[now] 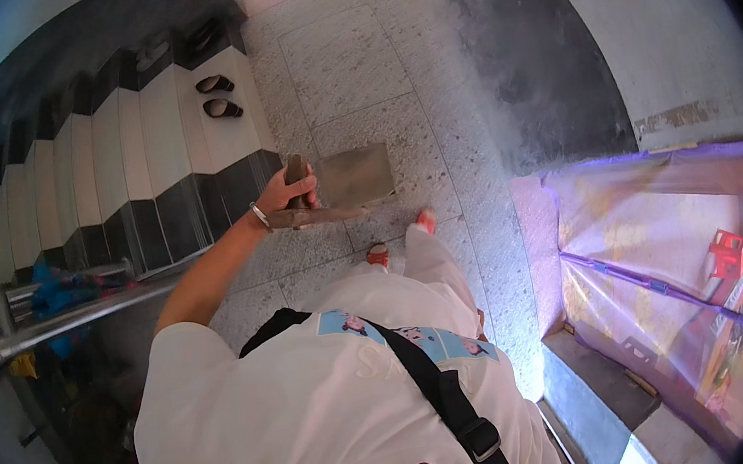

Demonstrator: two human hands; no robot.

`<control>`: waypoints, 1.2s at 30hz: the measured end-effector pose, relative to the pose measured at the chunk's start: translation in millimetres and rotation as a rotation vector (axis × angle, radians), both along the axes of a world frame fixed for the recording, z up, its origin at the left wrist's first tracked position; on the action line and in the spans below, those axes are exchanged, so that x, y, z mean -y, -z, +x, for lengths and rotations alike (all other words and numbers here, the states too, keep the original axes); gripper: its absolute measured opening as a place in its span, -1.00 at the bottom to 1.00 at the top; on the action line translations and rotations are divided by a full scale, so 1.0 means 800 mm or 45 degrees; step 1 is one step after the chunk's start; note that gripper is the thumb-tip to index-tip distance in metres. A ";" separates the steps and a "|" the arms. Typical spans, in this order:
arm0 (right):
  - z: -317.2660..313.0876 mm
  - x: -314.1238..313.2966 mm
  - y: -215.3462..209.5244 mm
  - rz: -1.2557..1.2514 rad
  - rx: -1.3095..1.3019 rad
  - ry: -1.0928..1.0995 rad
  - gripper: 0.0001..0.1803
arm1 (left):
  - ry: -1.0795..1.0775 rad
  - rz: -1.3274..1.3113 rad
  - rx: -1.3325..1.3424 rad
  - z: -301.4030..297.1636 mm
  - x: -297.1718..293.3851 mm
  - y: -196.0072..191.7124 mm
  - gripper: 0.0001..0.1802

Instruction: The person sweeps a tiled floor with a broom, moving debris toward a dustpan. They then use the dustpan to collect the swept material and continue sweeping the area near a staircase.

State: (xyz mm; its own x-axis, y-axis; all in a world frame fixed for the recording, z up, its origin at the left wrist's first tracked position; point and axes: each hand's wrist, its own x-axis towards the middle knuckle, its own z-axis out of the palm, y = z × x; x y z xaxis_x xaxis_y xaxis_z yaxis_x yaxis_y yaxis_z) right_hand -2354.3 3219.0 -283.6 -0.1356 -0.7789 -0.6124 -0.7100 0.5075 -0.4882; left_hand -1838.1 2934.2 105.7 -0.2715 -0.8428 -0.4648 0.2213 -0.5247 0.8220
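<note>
The left hand (288,191) is raised in front of the body, its fingers (303,185) clenched round the wooden handle of a trowel (356,178), whose flat grey blade sticks out toward 3 o'clock above the speckled stone floor (351,67). The right hand is out of view. Open floor runs from the sandalled feet (402,237) toward 12 o'clock. At 10 o'clock a tiled staircase (104,172) hems that side, with a pair of dark sandals (218,97) on one step. A metal handrail (49,323) crosses at 9 o'clock. At 3 to 4 o'clock a shelf wrapped in plastic sheeting (659,234) stands under a grey-and-white wall (553,52), narrowing the passage.
</note>
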 end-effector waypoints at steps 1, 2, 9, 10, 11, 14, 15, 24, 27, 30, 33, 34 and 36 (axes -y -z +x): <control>-0.003 0.022 0.006 0.022 -0.004 -0.035 -0.63 | -0.062 0.020 0.016 -0.004 0.014 0.001 -0.72; -0.006 0.047 0.010 0.035 0.001 -0.043 -0.62 | -0.121 0.029 0.032 -0.006 0.033 0.002 -0.72; -0.054 0.280 -0.004 -0.029 0.066 -0.092 -0.59 | -0.598 0.118 0.057 0.023 0.155 0.035 -0.79; -0.058 0.326 -0.022 -0.012 0.108 -0.005 -0.58 | -0.720 0.113 0.043 0.027 0.165 0.028 -0.80; -0.053 0.383 -0.053 0.063 0.174 0.094 -0.57 | -0.891 0.109 0.030 0.033 0.165 0.016 -0.80; -0.034 0.573 -0.142 0.235 0.288 0.418 -0.82 | -1.176 0.246 -0.074 0.041 0.215 -0.009 -0.74; -0.042 0.626 -0.136 0.153 0.283 0.358 -0.85 | -1.194 0.242 -0.125 0.049 0.229 -0.008 -0.72; 0.182 1.058 -0.247 -0.016 0.761 0.327 -0.51 | -1.299 0.217 -0.188 0.115 0.432 0.004 -0.67; 0.229 1.122 -0.221 0.027 0.680 0.087 -0.48 | -1.282 0.263 -0.154 0.144 0.535 0.006 -0.71; 0.239 1.137 -0.192 0.200 0.517 0.045 -0.46 | -1.249 0.277 -0.109 0.186 0.623 -0.008 -0.71; 0.227 1.150 -0.158 0.066 0.121 -0.316 -0.55 | -1.248 0.303 -0.113 0.236 0.706 -0.015 -0.69; 0.206 1.152 -0.124 -0.188 -0.153 -0.620 -0.58 | -1.287 0.349 -0.117 0.243 0.736 -0.028 -0.67; 0.160 1.162 -0.026 -0.038 -0.174 -0.513 -0.60 | -1.240 0.325 -0.150 0.278 0.778 -0.019 -0.65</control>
